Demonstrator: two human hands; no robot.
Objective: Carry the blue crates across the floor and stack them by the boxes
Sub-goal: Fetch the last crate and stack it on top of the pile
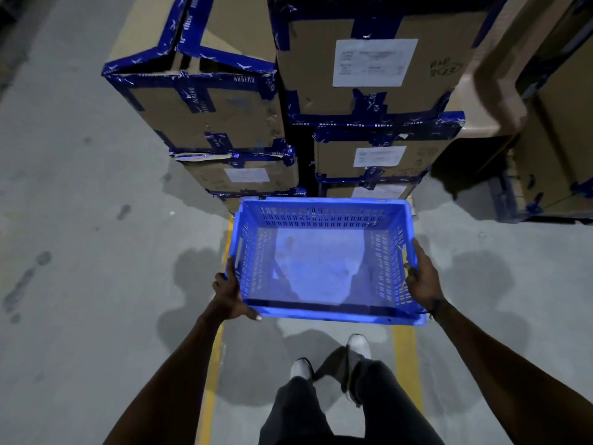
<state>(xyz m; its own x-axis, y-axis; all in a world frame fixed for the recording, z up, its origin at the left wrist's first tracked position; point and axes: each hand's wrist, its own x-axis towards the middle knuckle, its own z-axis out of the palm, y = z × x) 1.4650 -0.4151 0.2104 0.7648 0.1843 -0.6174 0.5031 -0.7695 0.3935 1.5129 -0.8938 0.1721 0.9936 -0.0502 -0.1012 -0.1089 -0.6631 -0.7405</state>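
An empty blue slotted crate hangs level in front of me, above the grey floor. My left hand grips its left wall near the front corner, thumb along the front rim. My right hand grips the right wall, fingers curled over the rim. The crate's far side sits close to the foot of stacked cardboard boxes bound with blue tape. No other crate is in view.
A second box stack with white labels stands right of a dark gap. More boxes on a pallet are at far right. Two yellow floor lines run under the crate. My feet stand between them. Open concrete lies left.
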